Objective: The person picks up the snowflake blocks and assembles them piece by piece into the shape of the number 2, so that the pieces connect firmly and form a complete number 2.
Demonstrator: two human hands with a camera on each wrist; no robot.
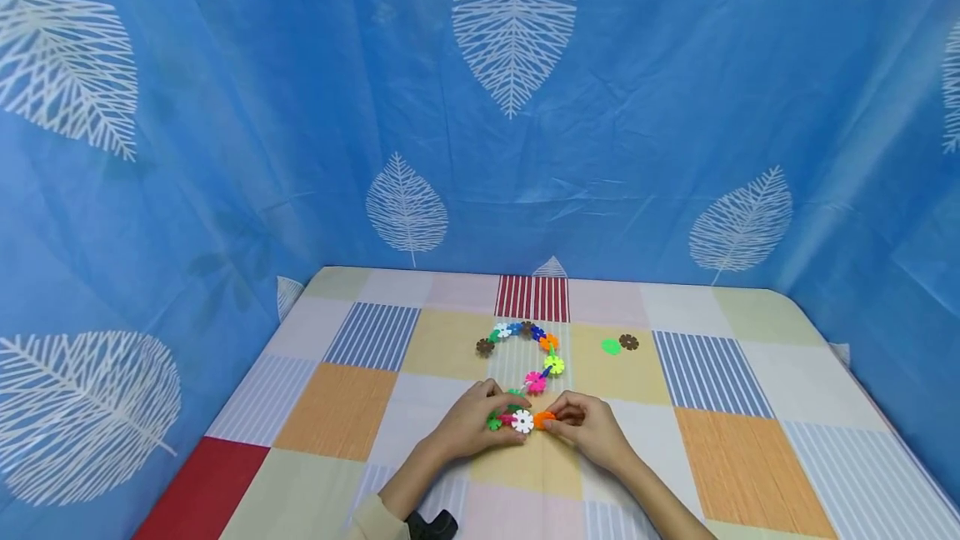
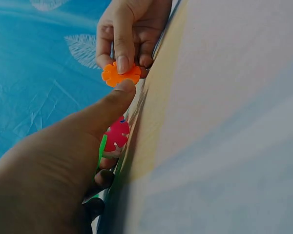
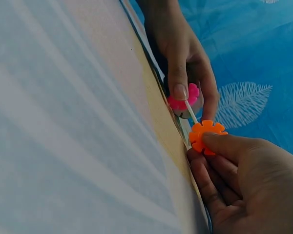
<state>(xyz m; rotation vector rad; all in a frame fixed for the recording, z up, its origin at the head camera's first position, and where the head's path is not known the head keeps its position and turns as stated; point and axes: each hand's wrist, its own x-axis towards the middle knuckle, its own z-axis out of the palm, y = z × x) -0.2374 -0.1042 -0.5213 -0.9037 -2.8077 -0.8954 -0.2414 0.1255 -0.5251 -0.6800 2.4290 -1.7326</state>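
Observation:
A chain of notched plastic flower discs curves over the cloth in the head view, with a yellow disc point(image 1: 554, 365) and a pink disc point(image 1: 535, 382) along it. At its near end my left hand point(image 1: 472, 423) pinches the chain around a white disc point(image 1: 522, 421), thumb on the near side. My right hand point(image 1: 596, 430) pinches an orange disc point(image 3: 198, 130) between thumb and fingers. In the right wrist view that disc meets the white disc's edge; whether they are slotted together I cannot tell. Part of the chain is hidden behind the left fingers.
A loose green disc point(image 1: 611, 347) and a brown disc point(image 1: 629, 342) lie to the right of the chain. The patchwork cloth point(image 1: 337, 411) covers the table. Blue curtains point(image 1: 637, 107) with white leaf prints hang behind and at both sides.

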